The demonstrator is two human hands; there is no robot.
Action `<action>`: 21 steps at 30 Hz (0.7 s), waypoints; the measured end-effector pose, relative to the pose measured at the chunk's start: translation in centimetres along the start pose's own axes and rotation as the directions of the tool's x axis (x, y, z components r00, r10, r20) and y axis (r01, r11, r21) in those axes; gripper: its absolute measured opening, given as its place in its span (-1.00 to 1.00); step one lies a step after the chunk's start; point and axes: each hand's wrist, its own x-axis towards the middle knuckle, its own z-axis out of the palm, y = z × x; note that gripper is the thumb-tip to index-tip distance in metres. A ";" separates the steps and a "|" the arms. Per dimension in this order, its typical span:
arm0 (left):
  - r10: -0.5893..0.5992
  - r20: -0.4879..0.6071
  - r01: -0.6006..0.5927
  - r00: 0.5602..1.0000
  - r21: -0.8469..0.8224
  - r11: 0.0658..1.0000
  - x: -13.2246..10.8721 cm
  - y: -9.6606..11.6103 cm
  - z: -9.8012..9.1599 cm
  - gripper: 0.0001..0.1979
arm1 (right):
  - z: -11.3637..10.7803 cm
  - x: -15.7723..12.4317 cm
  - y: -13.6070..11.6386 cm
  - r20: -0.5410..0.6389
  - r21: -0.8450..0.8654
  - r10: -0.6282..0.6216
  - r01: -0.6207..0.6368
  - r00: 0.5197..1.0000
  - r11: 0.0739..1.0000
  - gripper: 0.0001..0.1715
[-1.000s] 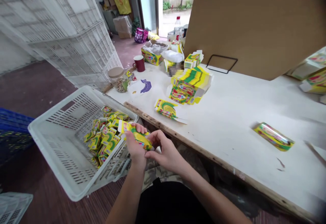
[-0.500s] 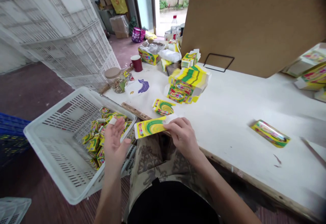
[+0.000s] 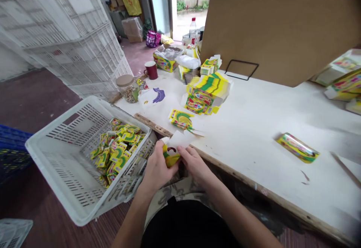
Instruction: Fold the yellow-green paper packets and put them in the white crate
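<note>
A small yellow-green cardboard box with raised white flaps is between my hands, over my lap at the table's front edge. My left hand wraps around its left side, fingers closed. My right hand pinches the box's right side below a white flap. Most of the box's body is hidden by my fingers. Just beyond the hands, a yellow-green packet lies on the white table. To the left, a white plastic crate holds several small yellow boxes.
Several yellow cartons stand farther back, near a maroon mug and a lidded jar. A large brown cardboard sheet rises behind the table. On the right lies a shiny crayon pack. Stacked white crates lean at left.
My left hand has moved right from above the crate and closed on the box. The box, flat and long before in my right hand, is now opened out between both hands.
</note>
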 end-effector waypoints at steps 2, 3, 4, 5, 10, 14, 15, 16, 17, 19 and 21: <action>0.078 -0.027 -0.077 0.997 0.034 0.996 -0.3 0.4 0.2 -0.50 | 0.3 0.3 -0.1 0.072 0.173 0.104 -0.116 0.992 0.978 -0.49; 0.107 -0.022 -0.106 0.994 0.049 0.993 -0.4 0.5 0.1 -0.58 | 0.3 0.4 -0.3 0.122 0.218 0.132 -0.156 0.984 0.963 -0.46; 0.124 -0.004 -0.123 0.992 0.058 0.991 -0.4 0.6 0.0 -0.63 | 0.3 0.4 -0.4 0.169 0.232 0.147 -0.184 0.975 0.955 -0.40; 0.118 0.027 -0.119 0.993 0.062 0.991 -0.3 0.5 -0.2 -0.65 | 0.2 0.4 -0.6 0.191 0.217 0.143 -0.184 0.971 0.959 -0.35; -0.041 0.156 0.046 0.987 -0.028 0.999 0.1 -0.7 0.1 -0.44 | 0.1 -0.4 -1.1 0.222 -0.285 -0.134 0.195 0.966 0.939 -0.34; -0.063 0.048 0.066 0.997 -0.075 0.995 -0.1 -1.3 1.1 -0.30 | -0.2 -0.5 0.2 0.184 -0.536 -0.299 0.350 0.936 0.768 -0.46; -0.089 0.015 0.089 0.996 -0.045 0.995 -0.2 -1.4 1.1 -0.28 | -0.4 -0.4 0.6 0.130 -0.568 -0.331 0.344 0.934 0.747 -0.46; -0.111 0.002 0.111 0.994 -0.011 0.994 -0.3 -1.3 0.9 -0.29 | -0.8 -0.2 0.9 0.101 -0.596 -0.353 0.341 0.930 0.727 -0.47; -0.124 0.004 0.124 0.992 0.022 0.992 -0.3 -1.4 0.6 -0.33 | -1.2 -0.1 1.1 0.106 -0.621 -0.362 0.347 0.926 0.703 -0.49; -0.143 0.038 0.140 0.989 0.058 0.988 -0.3 -1.4 -0.3 -0.43 | -2.2 0.2 0.9 0.202 -0.651 -0.343 0.387 0.917 0.653 -0.54; -0.132 0.087 0.127 0.987 0.059 0.990 -0.2 -1.5 -1.4 -0.46 | -3.1 0.4 0.1 0.327 -0.651 -0.281 0.431 0.902 0.625 -0.61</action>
